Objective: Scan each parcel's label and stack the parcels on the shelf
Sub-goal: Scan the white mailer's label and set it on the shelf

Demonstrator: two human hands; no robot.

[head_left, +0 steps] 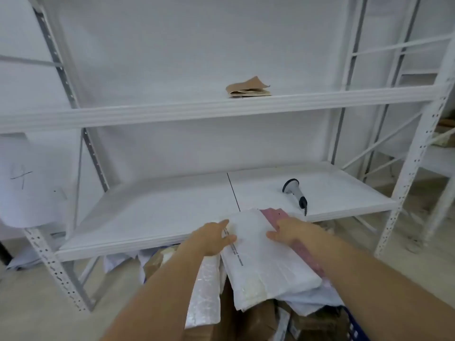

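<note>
I hold a white padded parcel (261, 257) in front of the lower shelf (152, 212), its far end over the shelf's front edge. My left hand (211, 238) grips its left edge, thumb on top. On the right side my right hand (293, 232) holds it together with a pink parcel (275, 214) lying underneath. A white and black handheld scanner (295, 193) lies on the lower shelf to the right, beyond my right hand. A brown paper parcel (247, 87) sits on the upper shelf (172, 114).
Below my arms lies a pile of more parcels (256, 316), white, bubble-wrapped and brown, partly in a blue crate (354, 328). White metal uprights (408, 168) frame the shelf. Another rack stands to the right.
</note>
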